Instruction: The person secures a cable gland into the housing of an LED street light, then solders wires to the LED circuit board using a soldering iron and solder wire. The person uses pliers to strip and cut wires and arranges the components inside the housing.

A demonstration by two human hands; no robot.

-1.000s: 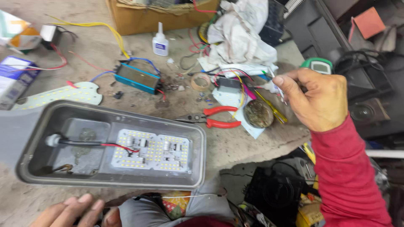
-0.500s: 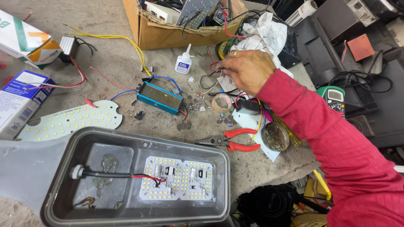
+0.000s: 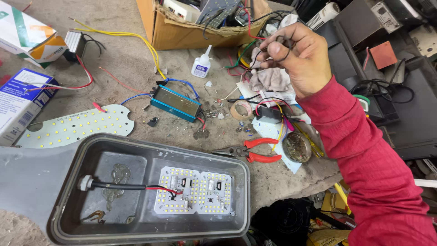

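My right hand, in a red sleeve, is raised over the far side of the bench beside the cardboard box. Its fingers are pinched on a thin dark wire that curls in a loop under the thumb. My left hand is out of view. Nearest me lies a grey lamp housing, open side up, with two white LED boards inside and a black cable ending in a red lead. Red-handled pliers lie just beyond the housing's right corner.
A blue driver box with coloured leads, a white LED plate, a glue bottle, a tape roll and a round tin lie on the bench. Cartons sit at the left. Black equipment crowds the right.
My right hand has swung from the bench's right side up to the cardboard box and now pinches a wire. My left hand, at the bottom edge a second ago, has left the view.
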